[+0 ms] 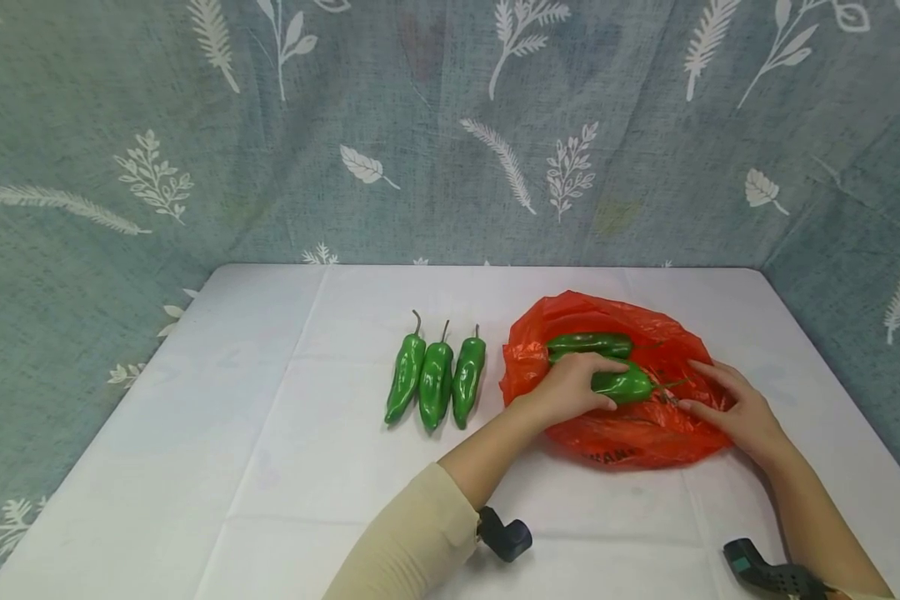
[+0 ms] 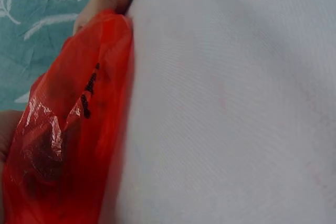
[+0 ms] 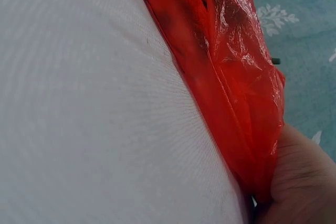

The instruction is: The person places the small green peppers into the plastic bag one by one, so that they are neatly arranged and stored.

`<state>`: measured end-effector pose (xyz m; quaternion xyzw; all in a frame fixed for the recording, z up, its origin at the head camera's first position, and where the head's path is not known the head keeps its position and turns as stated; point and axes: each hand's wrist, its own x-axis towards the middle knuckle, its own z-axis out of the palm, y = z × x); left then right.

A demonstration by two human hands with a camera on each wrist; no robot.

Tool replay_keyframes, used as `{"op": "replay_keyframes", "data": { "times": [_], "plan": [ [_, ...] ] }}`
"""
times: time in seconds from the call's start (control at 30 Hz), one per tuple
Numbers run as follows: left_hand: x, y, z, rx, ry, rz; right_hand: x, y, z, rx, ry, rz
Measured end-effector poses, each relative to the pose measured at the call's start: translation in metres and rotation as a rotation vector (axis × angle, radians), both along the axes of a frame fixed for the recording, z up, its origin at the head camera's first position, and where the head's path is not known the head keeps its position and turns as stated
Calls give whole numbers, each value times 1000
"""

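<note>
A red plastic bag (image 1: 637,450) lies wide open on the white table, its mouth facing up. Inside it are green chili peppers, one of them a dark green pepper (image 1: 589,342) near the back. My left hand (image 1: 570,390) reaches in over the bag's left side and grips a bright green chili pepper (image 1: 628,385) between thumb and fingers, its stem pointing right. At the bag's right rim, my right hand (image 1: 742,417) has its fingers spread apart over the edge, touching the plastic. Both wrist views show mostly the bag's outer side, hiding the peppers.
Left of the bag, three green chili peppers (image 1: 437,379) lie side by side, stems toward the back. The white-covered table (image 1: 330,508) meets a leaf-patterned blue-green cloth (image 1: 420,183) behind and at the sides.
</note>
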<state>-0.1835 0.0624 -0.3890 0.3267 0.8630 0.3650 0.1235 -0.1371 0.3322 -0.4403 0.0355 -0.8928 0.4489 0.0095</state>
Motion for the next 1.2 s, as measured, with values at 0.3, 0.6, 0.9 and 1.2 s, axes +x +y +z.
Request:
{"op": "replay_keyframes", "data": {
  "times": [0.3, 0.6, 0.9, 1.2],
  "plan": [
    [-2, 0, -9, -36, 28, -30, 1, -1, 0, 10, 12, -7],
    [1, 2, -10, -86, 44, -41, 1, 0, -1, 11, 9, -6],
    [2, 2, -13, -80, 45, -41, 1, -1, -1, 8, 14, 4],
    [2, 3, -9, 29, 45, -28, 1, 0, -1, 15, 9, 0]
  ]
}}
